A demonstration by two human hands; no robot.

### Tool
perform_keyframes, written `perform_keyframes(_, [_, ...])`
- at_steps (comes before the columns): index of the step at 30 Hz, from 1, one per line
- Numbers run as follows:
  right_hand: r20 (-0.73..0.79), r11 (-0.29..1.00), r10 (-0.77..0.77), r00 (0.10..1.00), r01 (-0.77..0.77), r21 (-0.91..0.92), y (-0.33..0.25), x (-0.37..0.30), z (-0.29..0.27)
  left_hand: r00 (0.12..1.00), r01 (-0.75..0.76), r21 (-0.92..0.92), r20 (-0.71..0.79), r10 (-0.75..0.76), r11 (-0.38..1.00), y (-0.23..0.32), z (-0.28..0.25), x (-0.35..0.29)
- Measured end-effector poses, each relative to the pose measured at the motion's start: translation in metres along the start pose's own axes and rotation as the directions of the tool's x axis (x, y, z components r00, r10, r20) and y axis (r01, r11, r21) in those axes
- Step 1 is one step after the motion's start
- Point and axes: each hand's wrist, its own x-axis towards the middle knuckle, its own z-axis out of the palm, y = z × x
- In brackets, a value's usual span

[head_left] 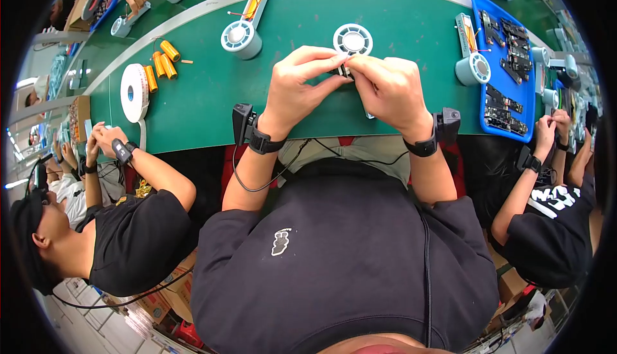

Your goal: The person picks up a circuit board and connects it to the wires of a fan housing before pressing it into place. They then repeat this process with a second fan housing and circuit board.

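Observation:
Above the near part of the green table, my left hand (pixel 301 87) and my right hand (pixel 393 90) meet with fingertips pinched together. Between them is a small dark part (pixel 344 71) with a pale edge, mostly covered by the fingers, so its exact kind is unclear. Just beyond the fingertips lies a light-blue handheld fan (pixel 353 38), its round slotted head facing up and its handle largely hidden under my right hand. Each wrist wears a black strap with a small box on it.
Fans with open handles, one (pixel 241 39) left and one (pixel 473 69) right, flank my hands. A blue tray (pixel 475 17) of black circuit boards lies at right. Orange cylindrical batteries (pixel 164 65) and a white tape roll (pixel 134 93) sit left. Co-workers sit on both sides.

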Motion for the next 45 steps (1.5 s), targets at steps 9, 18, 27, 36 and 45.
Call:
perform_keyframes(9, [-0.070,0.938,0.278,0.958,-0.254,0.236,-0.015,-0.006,0.011,0.990,-0.113,0.241,-0.060,0.131,0.964,0.003,0.006,0.000])
perform_keyframes(18, [-0.030,0.949,0.256,0.966,-0.245,0.196,-0.017,0.000,0.008,0.992,0.066,0.280,-0.119,-0.034,0.958,-0.001,0.000,0.014])
perform_keyframes(27, [-0.019,0.951,0.148,0.989,-0.137,0.279,-0.001,-0.013,0.009,1.000,-0.022,0.317,0.012,0.019,0.948,-0.005,-0.017,0.015])
perform_keyframes(36, [-0.126,0.902,0.308,0.943,-0.247,0.354,0.005,-0.019,0.011,0.922,0.161,0.016,0.354,-0.157,0.987,0.008,-0.010,0.014])
perform_keyframes(45, [-0.163,0.969,0.192,0.968,-0.160,0.187,0.008,-0.018,0.013,0.921,0.291,-0.094,0.298,-0.252,0.952,0.019,0.000,0.012])
